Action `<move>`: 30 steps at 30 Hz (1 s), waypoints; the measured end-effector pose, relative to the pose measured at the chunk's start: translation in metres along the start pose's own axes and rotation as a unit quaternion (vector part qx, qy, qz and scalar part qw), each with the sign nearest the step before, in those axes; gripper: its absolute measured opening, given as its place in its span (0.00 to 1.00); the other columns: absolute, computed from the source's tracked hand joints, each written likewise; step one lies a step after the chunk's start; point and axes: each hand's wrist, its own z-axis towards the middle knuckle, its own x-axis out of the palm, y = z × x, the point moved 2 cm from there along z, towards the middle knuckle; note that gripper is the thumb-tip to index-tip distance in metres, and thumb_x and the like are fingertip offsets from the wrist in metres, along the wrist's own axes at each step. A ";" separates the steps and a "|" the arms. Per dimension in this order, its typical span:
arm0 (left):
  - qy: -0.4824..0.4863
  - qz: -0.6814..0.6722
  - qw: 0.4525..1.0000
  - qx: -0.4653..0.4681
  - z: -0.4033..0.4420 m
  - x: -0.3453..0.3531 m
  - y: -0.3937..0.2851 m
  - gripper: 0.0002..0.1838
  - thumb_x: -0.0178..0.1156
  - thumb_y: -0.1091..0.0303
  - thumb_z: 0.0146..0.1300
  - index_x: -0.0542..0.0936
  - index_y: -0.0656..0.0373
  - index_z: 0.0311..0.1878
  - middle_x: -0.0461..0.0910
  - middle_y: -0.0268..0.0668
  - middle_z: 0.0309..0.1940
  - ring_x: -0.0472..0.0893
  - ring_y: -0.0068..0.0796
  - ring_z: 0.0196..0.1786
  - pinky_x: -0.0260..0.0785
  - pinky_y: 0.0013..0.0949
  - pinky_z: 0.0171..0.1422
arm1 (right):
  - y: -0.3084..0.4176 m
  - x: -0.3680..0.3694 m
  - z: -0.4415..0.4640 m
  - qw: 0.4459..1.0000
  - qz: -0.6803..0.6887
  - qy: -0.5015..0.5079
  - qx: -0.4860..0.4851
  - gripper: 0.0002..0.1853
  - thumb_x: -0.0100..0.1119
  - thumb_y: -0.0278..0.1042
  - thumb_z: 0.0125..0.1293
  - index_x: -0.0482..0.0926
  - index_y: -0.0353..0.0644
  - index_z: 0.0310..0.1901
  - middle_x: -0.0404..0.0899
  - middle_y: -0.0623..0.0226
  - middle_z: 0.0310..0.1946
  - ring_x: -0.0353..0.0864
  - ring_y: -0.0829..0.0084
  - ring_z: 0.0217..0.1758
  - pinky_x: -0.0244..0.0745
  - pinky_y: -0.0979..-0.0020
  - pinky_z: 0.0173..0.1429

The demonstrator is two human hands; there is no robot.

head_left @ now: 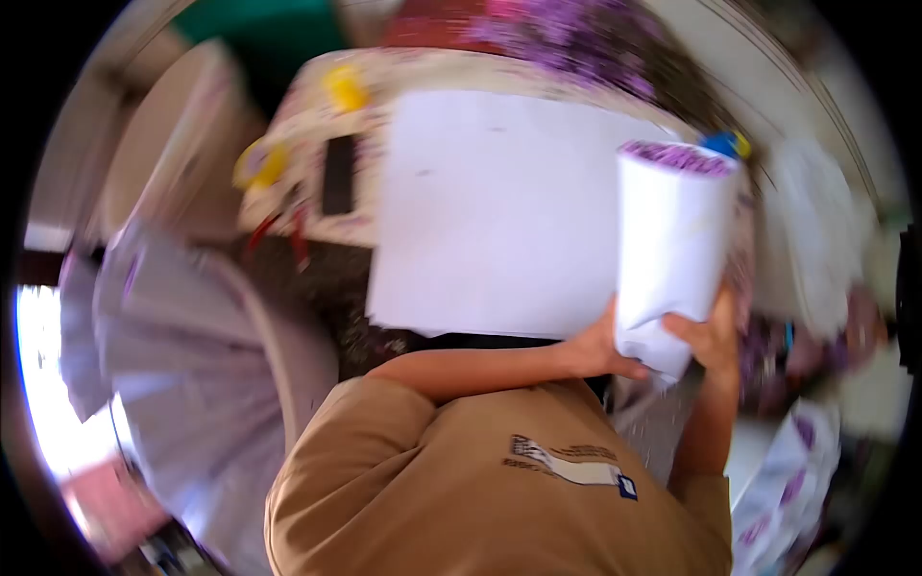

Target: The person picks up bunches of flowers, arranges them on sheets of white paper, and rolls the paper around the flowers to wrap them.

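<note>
Here's the surface [298,125], a pale patterned cover spread over it, running wide across the scene; off to its left, great folds of grey fabric [182,317] hang by a curved edge. Over the middle and right lies the big white sheet [499,221], flat, its near left corner reaching out past the surface's near edge. Beyond the far edge, a heap of purple material [576,38], smeared by blur, too soft to make out. And on the right, the main item: a white paper roll [672,221], up in front of the sheet's right side, its open far end packed with purple bits, its near end creased and narrower. Both hands are on it! The left hand [615,346] has its grip closed around the near end from the left, thumb along the bottom; the right hand [706,336] is curled on from the right, fingers pressed to the paper. Over on the left of the surface, a dark phone-like slab [338,175] sits just beside the sheet, with a red-handled tool [299,235] near it at the edge, a yellow ring-shaped item [264,165] to the left, a small yellow object [344,88] farther off, and a blue-and-yellow piece [718,144] at the far right, partly behind the roll.
</note>
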 end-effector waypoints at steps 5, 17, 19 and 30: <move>-0.144 -0.064 0.970 0.188 -0.006 -0.022 -0.143 0.58 0.80 0.73 0.49 0.54 0.59 0.80 0.71 0.40 0.70 0.69 0.35 0.73 0.62 0.42 0.79 | 0.081 0.032 0.100 0.980 0.101 0.090 -0.144 0.70 0.71 0.78 0.52 0.49 0.36 0.82 0.65 0.51 0.76 0.67 0.61 0.77 0.58 0.60 0.81; -0.373 0.263 0.725 0.515 -0.286 -0.068 -0.536 0.27 0.62 0.50 0.72 0.79 0.65 0.61 0.85 0.46 0.52 0.84 0.43 0.57 0.75 0.46 0.68 | 0.052 0.028 0.185 0.977 -0.021 0.197 -0.079 0.50 0.73 0.59 0.65 0.60 0.40 0.79 0.79 0.51 0.64 0.85 0.68 0.57 0.75 0.71 0.62; -0.422 0.386 0.630 0.525 -0.370 -0.039 -0.579 0.26 0.59 0.51 0.75 0.79 0.63 0.63 0.85 0.42 0.53 0.84 0.40 0.57 0.75 0.42 0.68 | 0.022 0.028 0.196 0.975 0.004 0.210 -0.068 0.50 0.75 0.57 0.63 0.62 0.38 0.78 0.81 0.51 0.61 0.86 0.69 0.54 0.76 0.72 0.60; -0.730 0.554 0.202 0.346 -0.555 0.090 -0.553 0.40 0.80 0.55 0.57 0.76 0.70 0.67 0.80 0.46 0.62 0.78 0.42 0.62 0.68 0.42 0.70 | -0.063 0.054 0.218 0.954 0.005 0.296 0.051 0.44 0.78 0.44 0.62 0.66 0.33 0.74 0.84 0.58 0.50 0.83 0.77 0.43 0.74 0.77 0.45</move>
